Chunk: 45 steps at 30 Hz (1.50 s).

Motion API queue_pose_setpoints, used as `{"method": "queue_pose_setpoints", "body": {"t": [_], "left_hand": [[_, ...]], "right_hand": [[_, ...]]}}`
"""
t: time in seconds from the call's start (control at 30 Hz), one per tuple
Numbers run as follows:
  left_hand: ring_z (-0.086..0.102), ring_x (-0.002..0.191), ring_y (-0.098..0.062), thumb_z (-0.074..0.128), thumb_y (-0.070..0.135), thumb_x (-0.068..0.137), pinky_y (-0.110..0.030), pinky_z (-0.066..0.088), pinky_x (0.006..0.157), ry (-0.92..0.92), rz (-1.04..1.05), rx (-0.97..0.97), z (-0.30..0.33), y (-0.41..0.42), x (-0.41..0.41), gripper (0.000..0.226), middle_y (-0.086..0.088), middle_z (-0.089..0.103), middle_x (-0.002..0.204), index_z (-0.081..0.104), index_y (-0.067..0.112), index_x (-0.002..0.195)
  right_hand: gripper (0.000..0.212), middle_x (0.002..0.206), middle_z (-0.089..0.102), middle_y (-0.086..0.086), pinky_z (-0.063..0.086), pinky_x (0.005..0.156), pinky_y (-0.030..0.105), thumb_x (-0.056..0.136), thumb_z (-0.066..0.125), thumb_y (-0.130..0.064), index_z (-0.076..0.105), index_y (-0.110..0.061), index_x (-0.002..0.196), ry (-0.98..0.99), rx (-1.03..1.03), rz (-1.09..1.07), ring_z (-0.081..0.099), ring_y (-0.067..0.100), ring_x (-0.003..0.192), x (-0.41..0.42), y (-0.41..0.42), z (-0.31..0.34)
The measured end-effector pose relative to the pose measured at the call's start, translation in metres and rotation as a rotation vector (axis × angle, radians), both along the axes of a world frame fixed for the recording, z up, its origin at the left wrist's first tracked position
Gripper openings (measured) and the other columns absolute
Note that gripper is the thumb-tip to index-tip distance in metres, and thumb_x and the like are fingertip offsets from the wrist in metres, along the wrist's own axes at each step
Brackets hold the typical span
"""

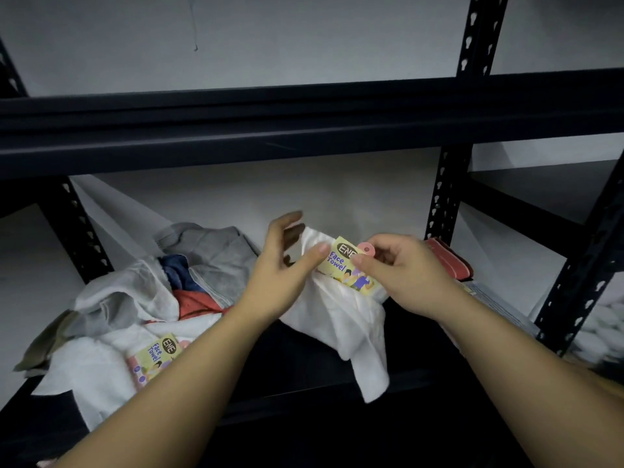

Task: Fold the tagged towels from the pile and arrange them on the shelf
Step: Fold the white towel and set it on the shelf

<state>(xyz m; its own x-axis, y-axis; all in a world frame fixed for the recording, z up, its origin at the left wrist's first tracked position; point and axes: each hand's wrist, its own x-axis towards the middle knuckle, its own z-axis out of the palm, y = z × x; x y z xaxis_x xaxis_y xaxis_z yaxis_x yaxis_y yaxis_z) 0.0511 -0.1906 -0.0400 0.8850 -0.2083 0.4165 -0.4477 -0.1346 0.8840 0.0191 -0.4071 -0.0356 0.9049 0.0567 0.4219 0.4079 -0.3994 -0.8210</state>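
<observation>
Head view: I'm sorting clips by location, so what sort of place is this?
Probably a storeroom or stockroom: dark slotted metal shelving against a bare wall, a loose towel pile, and retail "Face Towel" tags.

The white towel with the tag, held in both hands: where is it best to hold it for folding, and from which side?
Hold the white towel by its upper edge on each side of the tag, coming from above. It hangs crumpled below the left hand and right hand, so a grip at the top would probably let it drop flat.
</observation>
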Motion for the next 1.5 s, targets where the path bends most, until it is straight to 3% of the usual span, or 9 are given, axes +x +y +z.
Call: {"method": "queue_pose_setpoints", "body": {"t": [0.13, 0.23, 0.47, 0.67, 0.97, 1.13, 1.27, 1.37, 1.5], "left_hand": [[0.075, 0.098, -0.019, 0.080, 0.023, 0.089, -0.045, 0.059, 0.089, 0.015, -0.082, 0.162, 0.040, 0.004, -0.010, 0.022, 0.000, 0.078, 0.103, 0.074, 0.012, 0.107], [0.075, 0.090, -0.038, 0.078, 0.022, 0.089, -0.053, 0.060, 0.080, 0.044, -0.144, 0.096, 0.050, 0.007, -0.021, 0.027, -0.014, 0.078, 0.094, 0.069, -0.002, 0.097], [0.076, 0.089, -0.033, 0.077, 0.020, 0.088, -0.046, 0.061, 0.079, 0.065, -0.148, -0.045, 0.047, 0.010, -0.034, 0.029, -0.018, 0.077, 0.097, 0.062, -0.003, 0.097], [0.075, 0.100, -0.038, 0.080, 0.001, 0.081, -0.051, 0.060, 0.092, 0.160, -0.300, 0.105, 0.063, 0.026, -0.035, 0.028, -0.021, 0.077, 0.105, 0.066, -0.005, 0.104], [0.076, 0.091, -0.024, 0.074, 0.001, 0.089, -0.033, 0.061, 0.081, 0.173, -0.328, 0.299, 0.061, 0.042, -0.036, 0.019, -0.015, 0.078, 0.105, 0.072, -0.002, 0.108], [0.069, 0.107, -0.048, 0.070, 0.012, 0.094, -0.051, 0.055, 0.094, 0.174, -0.226, 0.077, 0.057, 0.035, -0.036, 0.012, -0.019, 0.076, 0.110, 0.063, 0.002, 0.096], [0.072, 0.101, -0.039, 0.073, 0.008, 0.075, -0.056, 0.057, 0.088, 0.064, -0.146, 0.135, 0.056, 0.028, -0.036, 0.027, -0.011, 0.076, 0.105, 0.064, 0.013, 0.100], [0.072, 0.102, -0.016, 0.073, 0.003, 0.072, -0.035, 0.059, 0.090, -0.005, -0.226, 0.167, 0.070, 0.023, -0.040, 0.051, 0.000, 0.075, 0.106, 0.066, 0.017, 0.120], [0.076, 0.086, -0.016, 0.082, 0.027, 0.088, -0.045, 0.061, 0.083, -0.096, -0.287, 0.544, 0.085, 0.005, -0.047, 0.017, 0.002, 0.078, 0.091, 0.077, 0.020, 0.103]], "right_hand": [[0.008, 0.083, 0.074, 0.003, 0.055, 0.075, 0.048, 0.095, 0.075, -0.026, 0.078, -0.025, 0.088, -0.055, -0.089, 0.045, 0.071, 0.028, 0.079, -0.018, 0.002, 0.028], [0.005, 0.088, 0.077, 0.006, 0.060, 0.079, 0.051, 0.093, 0.077, -0.020, 0.079, -0.023, 0.096, -0.107, 0.078, 0.029, 0.075, 0.029, 0.084, -0.028, 0.004, 0.037], [0.027, 0.103, 0.080, 0.012, 0.064, 0.082, 0.039, 0.083, 0.076, -0.014, 0.072, 0.000, 0.106, 0.169, 0.274, 0.150, 0.076, 0.036, 0.101, -0.054, -0.020, 0.032], [0.028, 0.101, 0.080, 0.015, 0.065, 0.082, 0.041, 0.083, 0.076, -0.016, 0.073, 0.002, 0.103, 0.080, 0.307, 0.157, 0.078, 0.033, 0.095, -0.062, -0.021, 0.041], [0.027, 0.092, 0.080, 0.012, 0.064, 0.069, 0.033, 0.086, 0.070, -0.020, 0.067, 0.004, 0.097, -0.060, 0.267, 0.114, 0.078, 0.025, 0.083, -0.064, -0.022, 0.050], [0.014, 0.094, 0.080, 0.009, 0.061, 0.067, 0.027, 0.094, 0.067, -0.011, 0.067, 0.001, 0.101, -0.123, 0.270, 0.123, 0.078, 0.022, 0.086, -0.065, -0.017, 0.056], [0.018, 0.095, 0.079, 0.007, 0.060, 0.066, 0.027, 0.090, 0.070, -0.019, 0.069, -0.004, 0.099, -0.115, 0.237, 0.142, 0.078, 0.021, 0.087, -0.063, -0.012, 0.052], [0.020, 0.094, 0.079, 0.007, 0.063, 0.072, 0.032, 0.087, 0.072, -0.022, 0.071, -0.006, 0.098, -0.080, 0.187, 0.162, 0.077, 0.022, 0.088, -0.060, -0.011, 0.046], [0.020, 0.094, 0.078, 0.010, 0.062, 0.075, 0.035, 0.089, 0.072, -0.018, 0.070, -0.002, 0.101, -0.046, 0.174, 0.194, 0.075, 0.021, 0.086, -0.055, -0.003, 0.033]]}}
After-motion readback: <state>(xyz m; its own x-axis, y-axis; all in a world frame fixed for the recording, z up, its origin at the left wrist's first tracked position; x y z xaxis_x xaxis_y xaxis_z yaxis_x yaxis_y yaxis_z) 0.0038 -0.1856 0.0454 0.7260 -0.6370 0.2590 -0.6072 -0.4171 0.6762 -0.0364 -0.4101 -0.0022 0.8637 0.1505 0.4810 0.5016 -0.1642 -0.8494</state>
